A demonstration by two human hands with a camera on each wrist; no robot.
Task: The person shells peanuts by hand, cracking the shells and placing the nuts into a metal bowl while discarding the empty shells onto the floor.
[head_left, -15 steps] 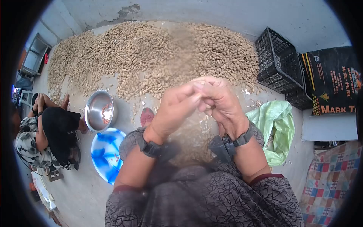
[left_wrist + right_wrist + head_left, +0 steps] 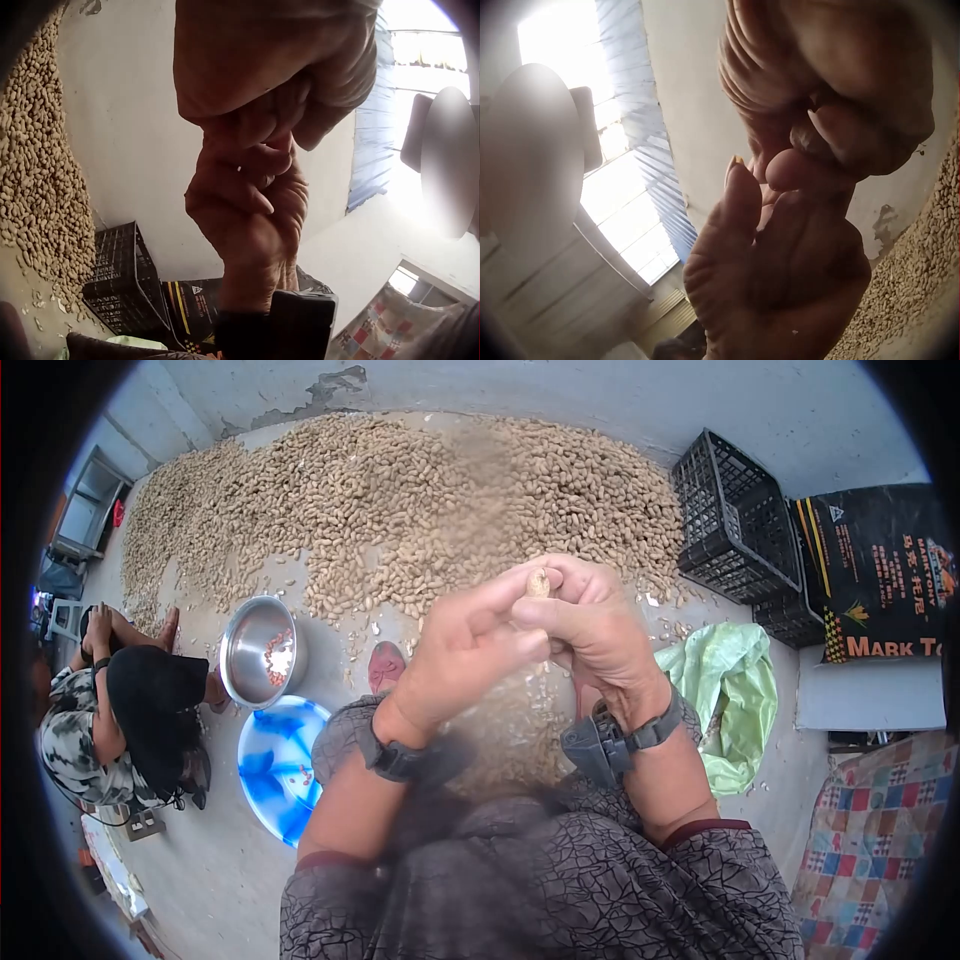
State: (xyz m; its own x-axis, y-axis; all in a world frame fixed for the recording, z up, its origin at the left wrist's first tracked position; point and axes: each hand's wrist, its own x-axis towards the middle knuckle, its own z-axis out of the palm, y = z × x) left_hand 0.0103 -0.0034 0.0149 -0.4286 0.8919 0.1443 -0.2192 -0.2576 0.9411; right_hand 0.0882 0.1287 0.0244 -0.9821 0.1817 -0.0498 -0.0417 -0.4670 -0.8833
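Observation:
Between thumb and index finger, my right hand (image 2: 605, 630) pinches a peanut (image 2: 538, 583) upright in the head view. Close against it is my left hand (image 2: 465, 645), its thumb pointing at the right thumb and its index finger reaching towards the peanut. The left wrist view has the left hand (image 2: 277, 60) above with curled fingers, meeting the right hand (image 2: 251, 217). In the right wrist view, the right hand (image 2: 847, 82) touches the left hand (image 2: 780, 277); whether the left fingers hold anything is hidden.
Peanuts (image 2: 370, 490) lie heaped along the wall. A steel bowl (image 2: 240, 655) and a blue-white basin (image 2: 255, 760) stand left, beside a seated person (image 2: 85, 730). Black crates (image 2: 735, 525) and a green sack (image 2: 735, 710) are right. Shells (image 2: 530, 730) lie below the hands.
The right hand has turned and the peanut now shows above its thumb. The left thumb has moved down, away from the right thumb tip.

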